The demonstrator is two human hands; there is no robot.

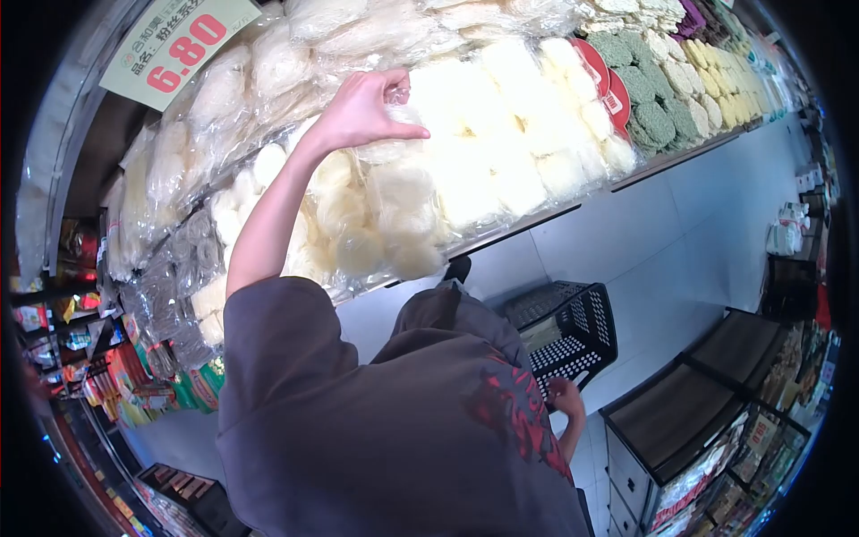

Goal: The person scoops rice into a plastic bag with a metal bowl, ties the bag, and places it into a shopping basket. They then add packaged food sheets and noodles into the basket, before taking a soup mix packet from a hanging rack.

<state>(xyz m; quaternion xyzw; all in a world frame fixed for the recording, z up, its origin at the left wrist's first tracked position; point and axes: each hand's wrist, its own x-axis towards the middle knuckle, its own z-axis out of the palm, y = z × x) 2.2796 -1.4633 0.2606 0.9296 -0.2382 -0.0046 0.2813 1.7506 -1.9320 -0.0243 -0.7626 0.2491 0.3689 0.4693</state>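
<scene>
My left hand (367, 112) is stretched out over the display, thumb apart from the curled fingers in a C shape. Nothing shows clearly between them. Right beneath it lie clear-wrapped packets of pale round noodle bundles (403, 197), partly washed out by bright light. Low on my right side, my right hand (564, 396) is closed at the near edge of a black shopping basket (582, 331), apparently around its handle. Part of that grip is hidden by my body. The basket hangs above the floor, with perforated sides and a pale item at its bottom.
A price sign (179, 49) reading 6.80 stands at upper left. Green noodle bundles (640, 89) and two red discs (604, 85) sit farther right on the display. A grey tiled floor (662, 215) runs alongside. A dark-topped cabinet (689, 403) stands at lower right.
</scene>
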